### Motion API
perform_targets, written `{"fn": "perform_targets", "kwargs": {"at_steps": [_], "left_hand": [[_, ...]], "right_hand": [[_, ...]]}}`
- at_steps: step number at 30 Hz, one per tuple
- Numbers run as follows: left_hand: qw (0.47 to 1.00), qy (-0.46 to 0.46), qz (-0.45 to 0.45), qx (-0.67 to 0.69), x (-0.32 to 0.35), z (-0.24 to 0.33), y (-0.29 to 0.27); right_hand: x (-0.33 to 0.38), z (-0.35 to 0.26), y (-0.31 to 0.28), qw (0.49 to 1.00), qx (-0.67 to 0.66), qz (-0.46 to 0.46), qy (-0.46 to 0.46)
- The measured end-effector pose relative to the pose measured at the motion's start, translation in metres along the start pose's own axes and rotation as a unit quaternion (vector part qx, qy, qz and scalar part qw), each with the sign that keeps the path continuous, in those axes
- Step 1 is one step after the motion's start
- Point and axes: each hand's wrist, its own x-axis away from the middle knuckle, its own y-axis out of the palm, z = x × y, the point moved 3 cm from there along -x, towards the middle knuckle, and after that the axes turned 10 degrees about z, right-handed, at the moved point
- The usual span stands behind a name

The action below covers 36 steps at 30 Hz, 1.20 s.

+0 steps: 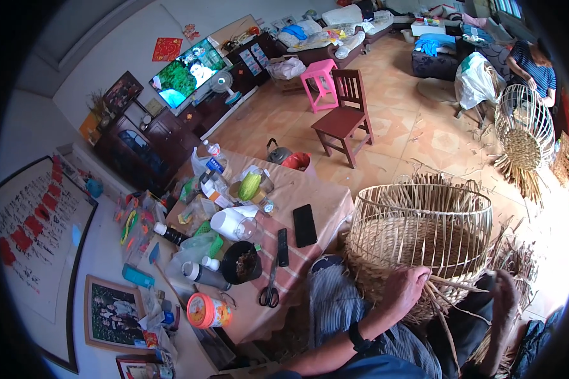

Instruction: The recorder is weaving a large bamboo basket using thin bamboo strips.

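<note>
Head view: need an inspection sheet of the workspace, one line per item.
Surface: tiled floor; low table with striped cloth on the person's left.
Job's things: half-woven basket with open upright ribs, held against the lap; loose strips stick out below it.
Clutter: scissors, black phone, remote, dark bowl, orange-lidded jar, bottles and packets crowd the table.
Grippers: left hand grips the basket's woven lower edge; right hand not in view.
Cables: nothing seen.
Surroundings: wooden chair, pink stool, lit television; another person works on a second basket frame.
</note>
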Motion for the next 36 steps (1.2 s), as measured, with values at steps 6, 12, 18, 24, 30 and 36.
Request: {"fn": "perform_targets", "kwargs": {"at_steps": [6, 12, 18, 24, 30, 36], "left_hand": [[0.995, -0.066, 0.037, 0.063, -0.001, -0.010, 0.029], [0.993, -0.071, 0.057, 0.078, -0.008, -0.017, 0.003], [0.996, -0.067, 0.033, 0.052, -0.004, -0.019, 0.015], [0.999, -0.034, 0.025, -0.016, -0.001, -0.003, 0.007], [0.995, 0.070, 0.063, -0.029, -0.001, -0.002, 0.003], [0.987, 0.119, 0.050, -0.093, 0.001, -0.008, 0.003]], "right_hand": [[0.007, -0.055, 0.097, 0.973, 0.169, -0.094, -0.126], [0.011, -0.065, 0.131, 0.971, 0.174, -0.141, -0.080], [0.016, -0.062, 0.136, 0.959, 0.227, -0.097, -0.140], [0.013, -0.067, 0.138, 0.942, 0.292, -0.091, -0.141], [0.015, -0.057, 0.152, 0.930, 0.310, -0.142, -0.136], [0.018, -0.041, 0.163, 0.938, 0.296, -0.122, -0.131]]}}
